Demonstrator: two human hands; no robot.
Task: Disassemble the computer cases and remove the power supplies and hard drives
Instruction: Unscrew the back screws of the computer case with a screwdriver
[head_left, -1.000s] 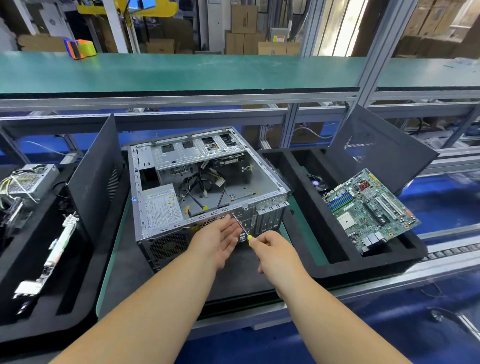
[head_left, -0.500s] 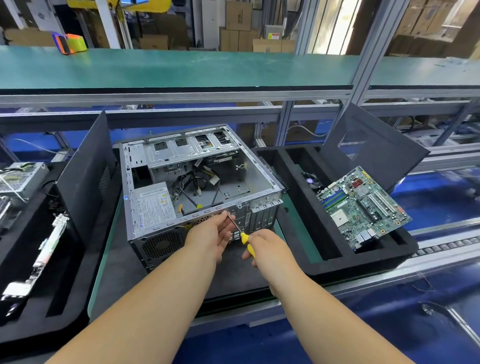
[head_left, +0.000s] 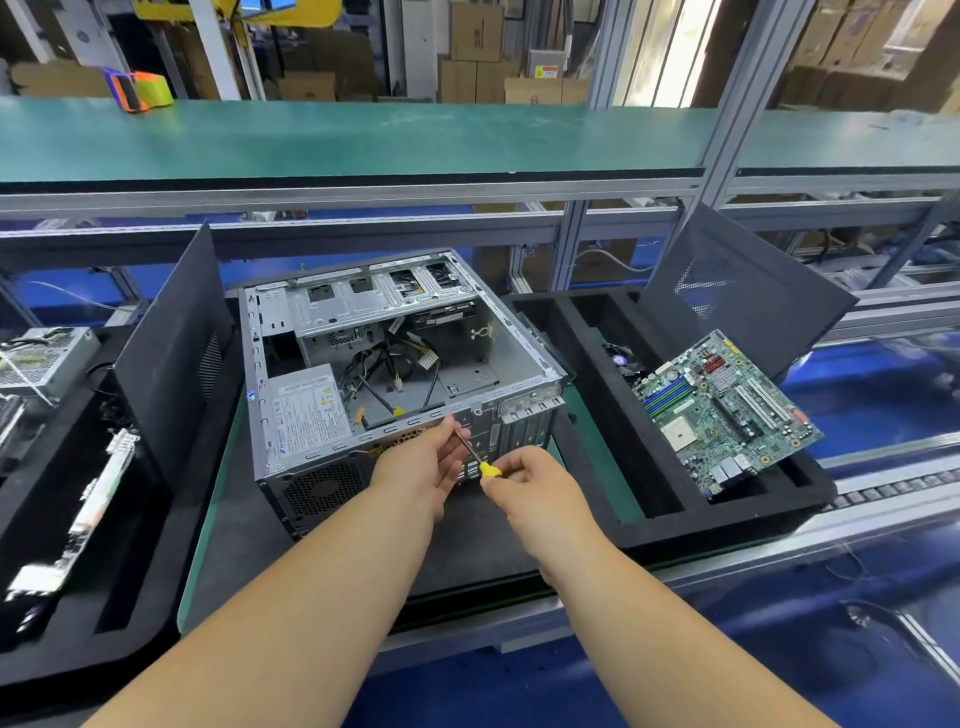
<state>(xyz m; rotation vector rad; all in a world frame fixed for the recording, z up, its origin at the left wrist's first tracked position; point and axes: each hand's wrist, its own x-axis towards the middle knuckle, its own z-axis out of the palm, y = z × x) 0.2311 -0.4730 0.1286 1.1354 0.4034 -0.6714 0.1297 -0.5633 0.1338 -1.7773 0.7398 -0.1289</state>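
An open grey computer case (head_left: 519, 358) lies on its side on the green mat, rear panel toward me. Its power supply (head_left: 309, 410) with a white label sits in the near left corner, loose cables (head_left: 387, 364) beside it. My right hand (head_left: 530, 480) grips the yellow handle of a screwdriver (head_left: 480, 460), whose tip is at the rear panel's upper edge. My left hand (head_left: 421, 460) pinches the metal shaft near the tip, in front of the rear panel.
A black foam tray (head_left: 727, 512) on the right holds a green motherboard (head_left: 722, 410) and a leaning black side panel (head_left: 748, 291). Another side panel (head_left: 174, 338) leans at left, beside a tray with a removed power supply (head_left: 44, 358) and a card (head_left: 85, 509).
My left hand moved from flat against the rear panel to pinching the screwdriver shaft. The right hand stays on the handle. The view shifted slightly.
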